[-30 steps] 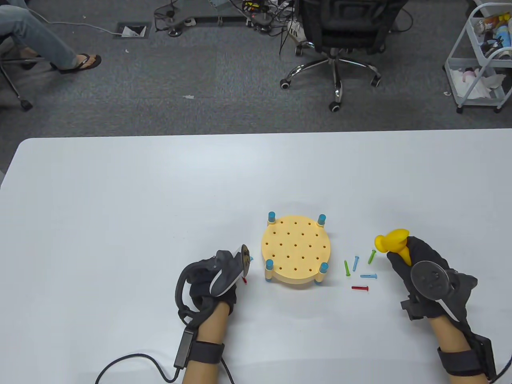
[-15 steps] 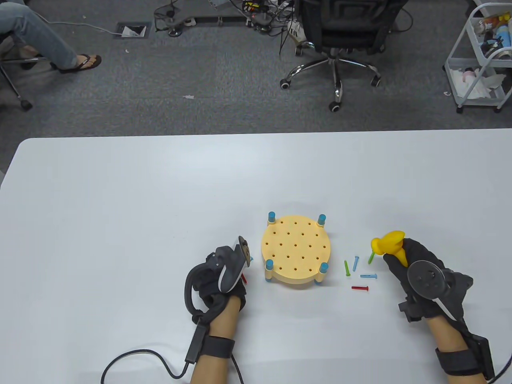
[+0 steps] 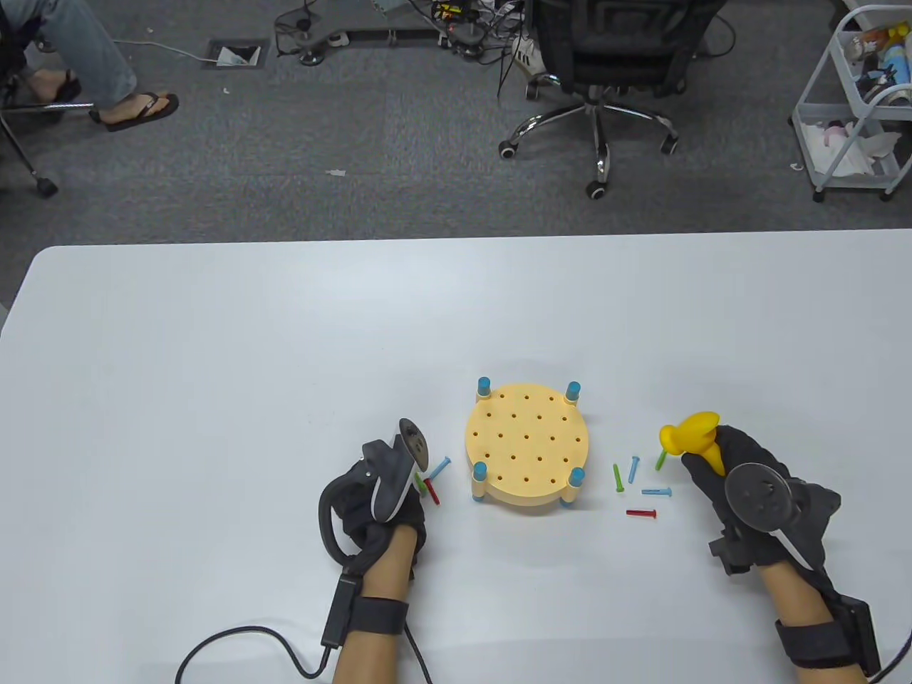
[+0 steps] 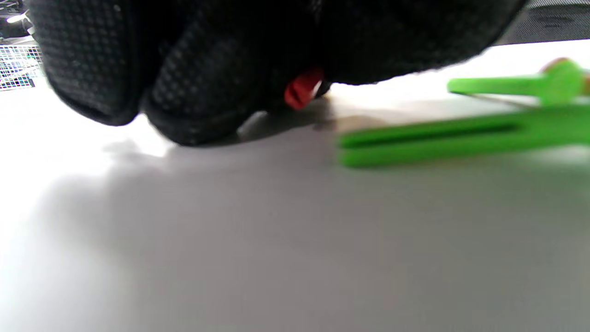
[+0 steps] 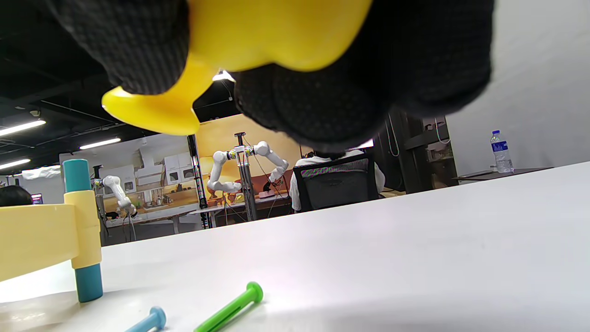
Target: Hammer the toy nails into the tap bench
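Yellow hammer (image 3: 695,436) in right hand (image 3: 755,499)

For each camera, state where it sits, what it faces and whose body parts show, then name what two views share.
Table view: high above, looking down at the table and bench; left hand and right hand enter from the bottom.
Left wrist view: just above the tabletop; gloved fingers over a red nail, green nails beside.
Right wrist view: low, facing a bench leg; fingers grip the hammer.
Shared: bench, table and right wrist views.
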The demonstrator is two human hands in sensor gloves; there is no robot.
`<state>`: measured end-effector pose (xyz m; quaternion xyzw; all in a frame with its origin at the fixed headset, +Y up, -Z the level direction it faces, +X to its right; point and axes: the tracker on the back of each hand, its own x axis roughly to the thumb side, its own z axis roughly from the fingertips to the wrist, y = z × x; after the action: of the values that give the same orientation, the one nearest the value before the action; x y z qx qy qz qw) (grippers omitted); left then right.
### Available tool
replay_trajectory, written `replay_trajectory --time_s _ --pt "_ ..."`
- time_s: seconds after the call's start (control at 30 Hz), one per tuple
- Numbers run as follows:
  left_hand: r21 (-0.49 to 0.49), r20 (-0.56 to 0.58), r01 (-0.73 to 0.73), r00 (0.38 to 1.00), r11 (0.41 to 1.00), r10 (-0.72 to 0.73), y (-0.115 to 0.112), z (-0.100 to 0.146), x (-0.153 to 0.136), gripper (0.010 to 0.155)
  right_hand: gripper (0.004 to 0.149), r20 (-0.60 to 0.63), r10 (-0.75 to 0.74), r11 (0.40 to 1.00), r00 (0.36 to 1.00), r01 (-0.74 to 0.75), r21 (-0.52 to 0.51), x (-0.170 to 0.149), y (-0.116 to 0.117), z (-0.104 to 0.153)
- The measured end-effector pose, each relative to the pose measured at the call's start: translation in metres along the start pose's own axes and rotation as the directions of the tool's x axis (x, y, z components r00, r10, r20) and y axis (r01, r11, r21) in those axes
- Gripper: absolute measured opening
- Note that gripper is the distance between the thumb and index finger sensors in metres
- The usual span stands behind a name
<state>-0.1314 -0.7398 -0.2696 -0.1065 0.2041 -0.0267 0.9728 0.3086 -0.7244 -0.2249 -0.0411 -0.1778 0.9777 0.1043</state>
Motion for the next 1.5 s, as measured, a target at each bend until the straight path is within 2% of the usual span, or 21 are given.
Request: replay_trajectory --time_s 0.1,0.17,0.23,0.4,0.47,0.57,0.63,0.73,0.83,0.9,0.97,1.13,1.3,1.5 --pt "-0.021 0.026 -0.041 0.999 0.999 0.042 -0.001 -0.010 -0.012 0.045 0.057 0.001 0.000 1.000 1.000 0.000 0.004 0.000 0.000 0.000" --pt "-0.022 0.022 -0.149 0.989 0.989 0.149 0.001 -0.012 -0.019 0.046 0.057 0.001 0.000 1.000 1.000 0.000 0.005 0.000 0.000 0.000" --pt "-0.043 0.069 -0.240 0.968 0.970 0.243 0.007 -0.011 -0.023 0.047 0.057 0.001 -0.004 1.000 1.000 0.004 0.004 0.000 0.000 0.000" --pt "0.014 0.257 -0.444 0.868 0.896 0.425 0.037 0.011 -0.027 0.046 0.057 0.004 -0.012 1.000 1.000 0.012 0.008 0.000 0.000 -0.001" --pt "0.062 0.358 -0.539 0.798 0.840 0.485 0.052 0.026 -0.026 0.046 0.057 0.006 -0.013 1.000 1.000 0.013 0.010 0.000 0.001 -0.001" --pt "0.079 0.484 -0.631 0.701 0.771 0.524 0.065 0.042 -0.018 0.046 0.057 0.010 -0.012 1.000 1.000 0.011 0.014 0.001 0.002 -0.001" --pt "0.079 0.559 -0.656 0.653 0.751 0.511 0.074 0.051 -0.001 0.045 0.057 0.019 -0.003 1.000 1.000 0.002 0.015 0.003 0.004 0.000" --pt "0.082 0.593 -0.618 0.660 0.782 0.460 0.087 0.054 0.023 0.045 0.057 0.026 0.004 1.000 1.000 -0.004 0.021 0.004 0.005 0.000" --pt "0.062 0.590 -0.473 0.728 0.879 0.351 0.098 0.046 0.055 0.044 0.057 0.029 -0.001 1.000 1.000 0.000 0.027 0.004 0.006 0.000" --pt "0.059 0.573 -0.317 0.787 0.947 0.228 0.100 0.039 0.077 0.044 0.057 0.030 -0.005 0.999 1.000 0.005 0.032 0.004 0.006 0.000" --pt "0.053 0.552 -0.197 0.822 0.979 0.136 0.098 0.034 0.093 0.043 0.057 0.030 -0.007 0.999 1.000 0.006 0.038 0.003 0.006 -0.001" --pt "0.109 0.526 -0.022 0.850 0.994 -0.039 0.094 0.033 0.124 0.043 0.057 0.035 -0.008 0.998 0.999 0.006 0.057 0.003 0.007 -0.001" --pt "0.046 0.532 0.060 0.843 0.997 -0.075 0.090 0.030 0.141 0.044 0.057 0.046 -0.003 0.998 0.999 0.000 0.064 0.005 0.008 -0.001" --pt "0.094 0.482 0.159 0.856 0.983 -0.185 0.084 0.027 0.154 0.043 0.057 0.056 0.001 0.997 0.998 -0.005 0.071 0.007 0.009 -0.001"
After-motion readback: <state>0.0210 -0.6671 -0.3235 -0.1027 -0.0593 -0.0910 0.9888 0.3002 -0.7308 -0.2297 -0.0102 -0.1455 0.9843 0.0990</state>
